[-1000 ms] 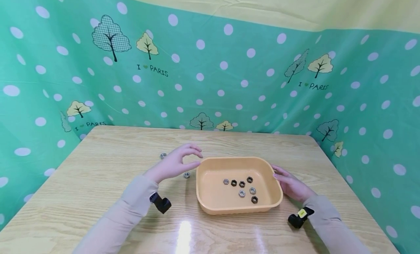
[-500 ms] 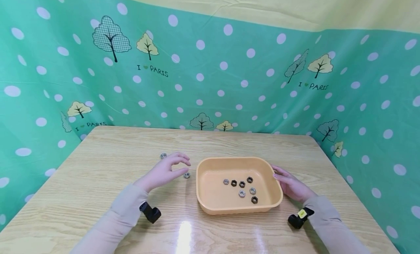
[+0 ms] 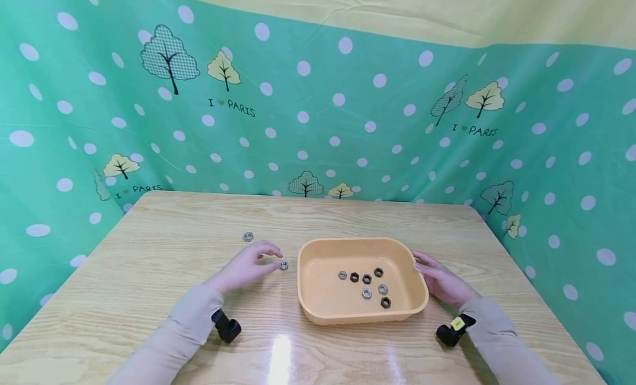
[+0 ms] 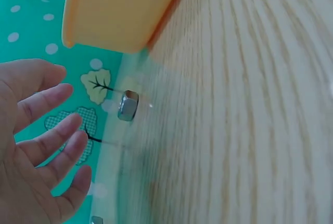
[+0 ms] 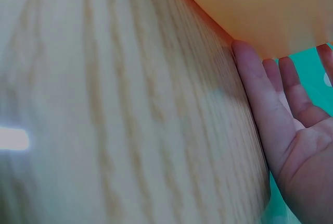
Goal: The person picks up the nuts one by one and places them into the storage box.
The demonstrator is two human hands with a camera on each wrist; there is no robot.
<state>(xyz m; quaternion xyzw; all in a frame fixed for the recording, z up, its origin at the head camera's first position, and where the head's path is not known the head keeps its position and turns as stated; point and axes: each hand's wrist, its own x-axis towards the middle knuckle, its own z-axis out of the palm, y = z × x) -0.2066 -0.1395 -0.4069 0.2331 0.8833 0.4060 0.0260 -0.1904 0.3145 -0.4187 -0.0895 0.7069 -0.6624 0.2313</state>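
My left hand point(image 3: 248, 269) hovers low over the table, thumb and fingers parted and nothing between them. Just past its fingertips lies a silver hex nut point(image 3: 284, 265); the left wrist view shows this nut point(image 4: 128, 105) on the wood, apart from the fingers point(image 4: 62, 125). A second silver nut point(image 3: 248, 237) lies farther back, behind that hand. At the right end of a peach plastic tray point(image 3: 318, 313), my right hand point(image 3: 444, 280) touches the outer wall with extended fingers. The right wrist view has its thumb point(image 5: 255, 88) against the tray side.
Inside the tray are several hex nuts, some black, such as this black nut point(image 3: 385, 302), and some silver, such as this silver nut point(image 3: 366, 293). A wooden table point(image 3: 149, 252) carries everything. A green dotted curtain point(image 3: 318, 125) hangs behind it and at both sides.
My left hand has moved left from the tray's left rim and lowered toward the nearer loose nut. The right hand and the tray have stayed in place.
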